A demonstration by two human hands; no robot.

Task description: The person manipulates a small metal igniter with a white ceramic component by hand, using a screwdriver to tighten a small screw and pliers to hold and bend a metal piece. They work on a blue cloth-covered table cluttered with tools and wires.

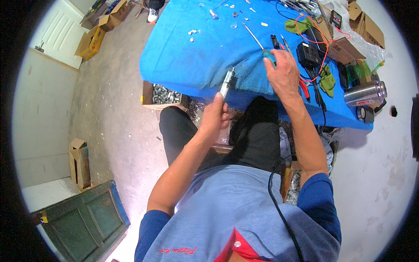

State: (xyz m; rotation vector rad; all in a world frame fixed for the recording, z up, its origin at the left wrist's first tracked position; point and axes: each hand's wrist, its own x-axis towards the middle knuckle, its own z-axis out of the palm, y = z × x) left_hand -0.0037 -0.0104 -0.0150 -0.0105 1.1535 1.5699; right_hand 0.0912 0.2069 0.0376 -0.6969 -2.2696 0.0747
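My left hand (214, 117) is closed around the lower end of a slim white-and-silver piece (227, 83) with a metal tip. It is held upright at the near edge of the blue-covered table (183, 65); its exact kind is too small to make out. Over the table to the right, my right hand (283, 75) has its fingers closed on the teal handle of a screwdriver (269, 56). The thin metal shaft points away to the upper left. Just beyond that hand lie a small black part (274, 42) and a slender pen-like tool (286, 44).
On the right are red-handled pliers (304, 90), a black power adapter (308, 54), green cloths (326, 81), red and black leads and a steel flask (365, 94). Small parts (192, 32) dot the table's far side. A box of metal parts (163, 95) stands below the left edge.
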